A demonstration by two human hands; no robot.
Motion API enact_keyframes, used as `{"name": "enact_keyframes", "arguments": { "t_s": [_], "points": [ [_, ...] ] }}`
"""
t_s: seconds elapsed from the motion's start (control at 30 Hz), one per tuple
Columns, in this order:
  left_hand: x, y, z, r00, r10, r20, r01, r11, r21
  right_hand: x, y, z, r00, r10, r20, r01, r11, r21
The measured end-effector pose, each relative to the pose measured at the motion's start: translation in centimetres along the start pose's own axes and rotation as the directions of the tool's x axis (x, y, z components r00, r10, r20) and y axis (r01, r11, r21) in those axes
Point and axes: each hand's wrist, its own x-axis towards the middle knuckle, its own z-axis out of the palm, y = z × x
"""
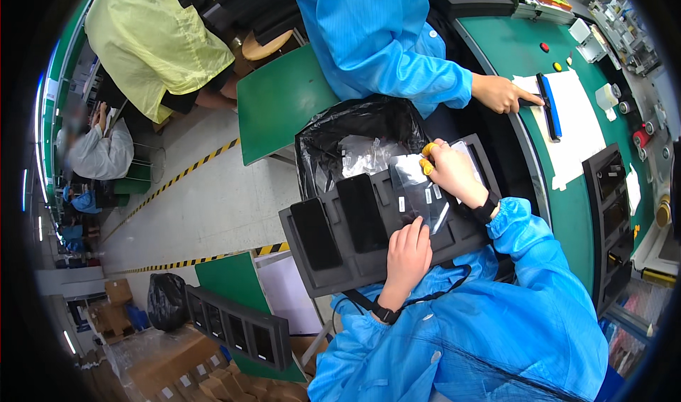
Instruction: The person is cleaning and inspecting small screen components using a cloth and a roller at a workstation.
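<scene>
A dark foam tray [333, 280] lies tilted in front of me, with black phone-like panels [316, 234] in its left slots. Over its right half is a clear plastic film [415, 197] with small white labels. My right hand [457, 173], with yellow finger covers on its fingertips, is closed at the film's upper edge. My left hand [408, 259] rests at the film's lower edge, fingers stretched out and holding nothing. Whatever lies under the film is partly hidden.
A black bag [312, 143] holding clear plastic scraps [365, 155] stands just beyond the tray. At the right, a co-worker's hand [500, 94] touches a blue roller [550, 107] on a green bench [489, 36]. Another tray [241, 327] lies lower left.
</scene>
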Motion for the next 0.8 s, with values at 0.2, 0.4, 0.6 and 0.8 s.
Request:
{"name": "enact_keyframes", "arguments": {
  "t_s": [0.2,0.4,0.6,0.8],
  "points": [
    [-0.2,-0.3,0.6,0.993,-0.064,0.095,0.059,0.996,0.06,-1.0,0.3,1.3,0.991,-0.12,-0.063,0.108,0.978,-0.178],
    [-3.1,-0.6,0.6,0.975,0.023,-0.221,-0.006,0.997,0.076,-4.7,-3.9,-7.5,0.708,-0.679,0.193,0.496,0.673,0.548],
    [2.3,4.0,-0.4,0.966,0.214,-0.143,-0.228,0.969,-0.092,-2.5,3.7,-10.2,0.994,-0.107,-0.003,0.107,0.992,0.071],
    [5.3,5.1,3.6,0.995,0.077,0.066,-0.074,0.996,-0.043,0.7,8.7,-5.0,0.997,0.069,0.036,-0.069,0.997,0.015]
  ]
}}
